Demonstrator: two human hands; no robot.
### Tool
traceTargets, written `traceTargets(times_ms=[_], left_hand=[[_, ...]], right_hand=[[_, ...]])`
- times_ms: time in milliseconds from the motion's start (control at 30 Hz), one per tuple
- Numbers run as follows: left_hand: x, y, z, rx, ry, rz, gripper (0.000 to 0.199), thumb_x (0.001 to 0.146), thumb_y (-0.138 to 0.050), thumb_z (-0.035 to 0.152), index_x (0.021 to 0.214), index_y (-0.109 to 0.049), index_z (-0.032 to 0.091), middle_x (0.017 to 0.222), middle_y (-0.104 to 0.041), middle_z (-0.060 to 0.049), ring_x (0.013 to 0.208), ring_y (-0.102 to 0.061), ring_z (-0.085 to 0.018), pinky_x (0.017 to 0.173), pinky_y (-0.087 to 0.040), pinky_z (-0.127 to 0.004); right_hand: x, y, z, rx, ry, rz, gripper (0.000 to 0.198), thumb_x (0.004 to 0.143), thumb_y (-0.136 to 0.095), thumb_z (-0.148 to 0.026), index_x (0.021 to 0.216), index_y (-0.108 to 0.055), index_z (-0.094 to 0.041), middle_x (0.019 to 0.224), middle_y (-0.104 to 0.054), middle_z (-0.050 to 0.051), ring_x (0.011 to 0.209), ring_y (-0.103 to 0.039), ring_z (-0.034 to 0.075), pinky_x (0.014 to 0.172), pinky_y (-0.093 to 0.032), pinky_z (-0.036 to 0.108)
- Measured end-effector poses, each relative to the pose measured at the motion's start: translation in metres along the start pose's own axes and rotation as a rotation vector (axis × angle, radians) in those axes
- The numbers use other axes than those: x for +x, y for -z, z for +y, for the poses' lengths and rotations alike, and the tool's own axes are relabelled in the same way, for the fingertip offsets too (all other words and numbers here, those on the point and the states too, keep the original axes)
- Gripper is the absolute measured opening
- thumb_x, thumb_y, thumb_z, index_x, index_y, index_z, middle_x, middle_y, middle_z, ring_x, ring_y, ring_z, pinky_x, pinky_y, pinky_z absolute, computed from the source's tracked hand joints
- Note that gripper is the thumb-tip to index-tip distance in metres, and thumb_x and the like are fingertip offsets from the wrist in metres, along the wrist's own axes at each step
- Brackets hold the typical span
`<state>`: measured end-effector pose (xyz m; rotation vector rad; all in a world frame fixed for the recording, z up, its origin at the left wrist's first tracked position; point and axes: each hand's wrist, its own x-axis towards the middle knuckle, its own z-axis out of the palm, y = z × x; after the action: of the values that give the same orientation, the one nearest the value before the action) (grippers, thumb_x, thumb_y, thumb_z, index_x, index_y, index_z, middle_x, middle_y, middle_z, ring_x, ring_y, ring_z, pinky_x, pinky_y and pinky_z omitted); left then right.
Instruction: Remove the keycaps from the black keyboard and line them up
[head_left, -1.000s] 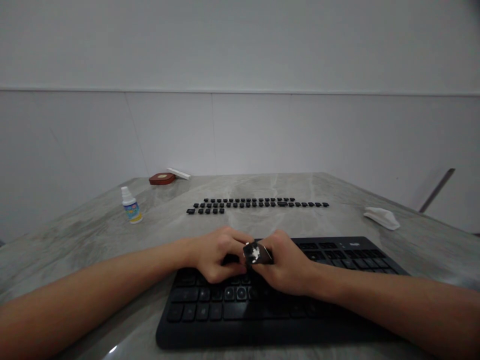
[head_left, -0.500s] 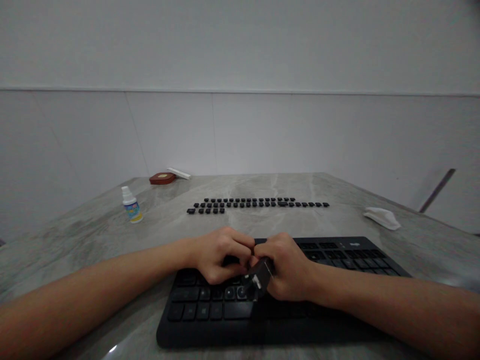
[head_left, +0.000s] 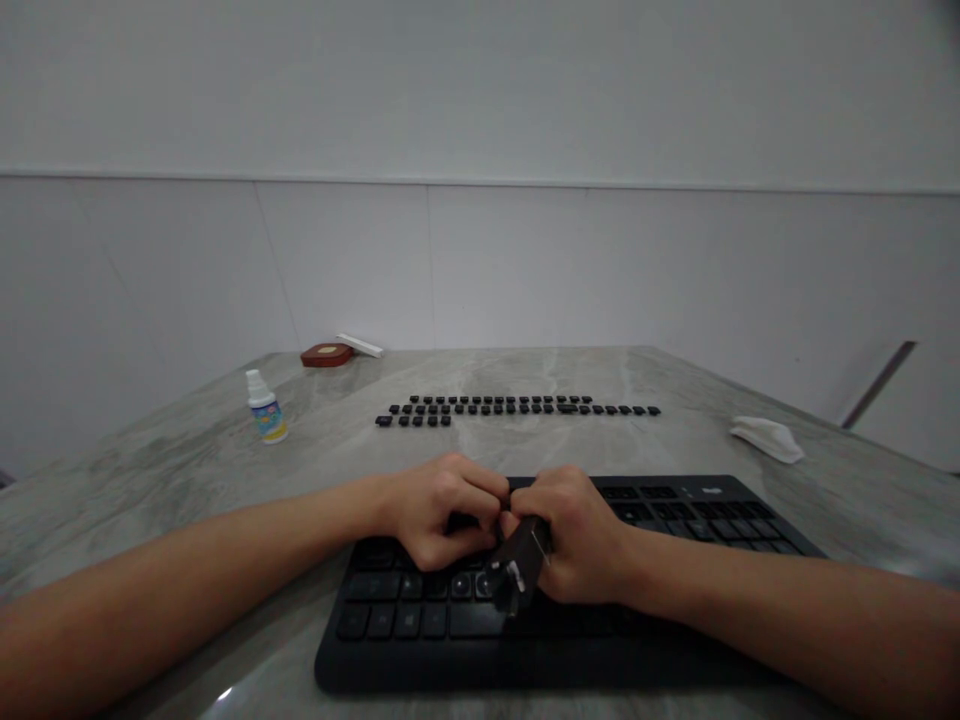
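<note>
A black keyboard lies in front of me, with keycaps off in part of its middle. My right hand is wrapped round a dark, blocky hand tool. Small light metal bits show on the tool's near end, and its far end is hidden in my fingers; I cannot tell its exact kind. Fingers curled into a pinch, my left hand rests over the keyboard's left part, its fingertips against those of my right hand. Whatever it pinches is hidden.
Rows of loose black keycaps lie behind the keyboard. A small white spray bottle stands at left, a reddish-brown case and a white flat object farther back. At right lies a white cloth.
The tool's near end has tipped slightly downward toward me in my right hand. Both hands otherwise keep their place over the keyboard.
</note>
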<state>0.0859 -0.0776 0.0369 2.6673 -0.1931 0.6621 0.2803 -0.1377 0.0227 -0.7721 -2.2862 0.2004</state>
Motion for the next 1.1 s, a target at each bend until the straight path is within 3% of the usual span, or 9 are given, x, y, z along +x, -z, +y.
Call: traceTargets(times_ms=[200,433,633,900,1100], left_hand=[[-0.001,-0.001,0.001,-0.002,-0.015,0.012,0.014,0.078,-0.047,0.015,0.066,-0.044,0.019,0.065,-0.052,-0.003,0.055,-0.048,-0.013,0.049,-0.039,-0.026],[0.006,-0.002,0.003,0.07,0.013,0.017,0.019,0.088,-0.046,0.016,0.069,-0.047,0.019,0.066,-0.053,-0.005,0.058,-0.05,-0.015,0.053,-0.042,-0.027],[0.005,-0.004,-0.001,0.089,0.011,0.009,0.018,0.089,-0.047,0.017,0.071,-0.048,0.018,0.066,-0.053,-0.005,0.06,-0.05,-0.015,0.054,-0.043,-0.027],[0.003,-0.002,0.0,0.128,0.1,-0.042,0.017,0.095,-0.043,0.018,0.081,-0.052,0.017,0.08,-0.057,-0.007,0.07,-0.055,-0.016,0.064,-0.047,-0.027],[0.003,-0.004,-0.002,0.187,0.2,-0.002,0.016,0.097,-0.041,0.02,0.09,-0.055,0.016,0.083,-0.057,-0.006,0.07,-0.054,-0.016,0.065,-0.046,-0.026]], right_hand=[[0.002,0.001,-0.001,0.047,-0.084,-0.044,0.022,0.07,-0.049,-0.017,0.05,-0.04,-0.018,0.044,-0.036,-0.005,0.04,-0.032,0.007,0.045,-0.021,0.023],[0.008,0.009,0.003,0.246,-0.407,0.0,0.036,0.078,-0.045,-0.031,0.049,-0.027,-0.021,0.05,-0.023,-0.005,0.046,-0.026,0.008,0.043,-0.022,0.023],[0.004,0.01,0.007,0.217,-0.351,-0.008,0.034,0.078,-0.046,-0.028,0.05,-0.028,-0.021,0.049,-0.024,-0.006,0.046,-0.026,0.008,0.044,-0.022,0.024],[0.004,0.017,0.006,0.189,-0.258,0.094,0.036,0.08,-0.045,-0.025,0.05,-0.026,-0.021,0.049,-0.021,-0.006,0.045,-0.024,0.007,0.043,-0.02,0.023],[0.008,0.018,0.006,0.182,-0.373,0.266,0.04,0.08,-0.047,-0.032,0.048,-0.025,-0.021,0.048,-0.023,-0.005,0.046,-0.027,0.008,0.045,-0.024,0.025]])
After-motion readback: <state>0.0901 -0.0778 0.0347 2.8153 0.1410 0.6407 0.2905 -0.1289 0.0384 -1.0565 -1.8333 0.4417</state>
